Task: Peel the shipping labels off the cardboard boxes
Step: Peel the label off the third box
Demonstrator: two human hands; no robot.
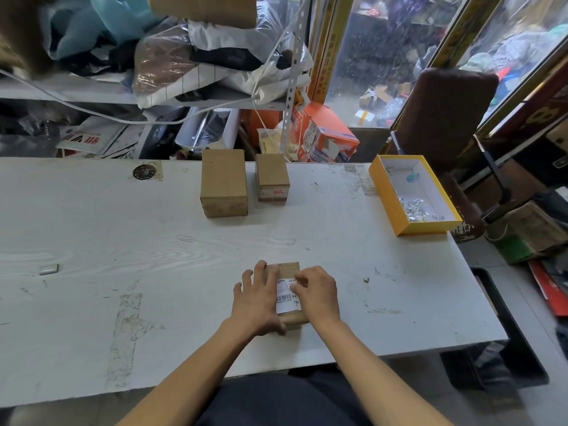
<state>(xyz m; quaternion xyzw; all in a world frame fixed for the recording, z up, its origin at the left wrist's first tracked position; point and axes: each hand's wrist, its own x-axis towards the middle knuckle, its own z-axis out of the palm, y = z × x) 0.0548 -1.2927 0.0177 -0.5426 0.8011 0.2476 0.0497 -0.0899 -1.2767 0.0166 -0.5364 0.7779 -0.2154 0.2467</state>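
Observation:
A small cardboard box [287, 269] lies near the front edge of the white table [153, 241], with a white shipping label [285, 295] and barcode on its top. My left hand [256, 302] lies flat over the box's left side, fingers spread, thumb against the near corner. My right hand [316, 292] rests on the right part of the label, its fingertips curled at the label's upper edge. Two more cardboard boxes stand at the back: a larger one [223, 182] and a smaller one [272, 177] with a red mark on its front.
An open yellow box [390, 198] holding small shiny scraps sits at the table's right edge. A small flat grey object [48, 269] lies at the left. A brown chair [445, 118] stands behind on the right. Cluttered shelves and bags fill the back.

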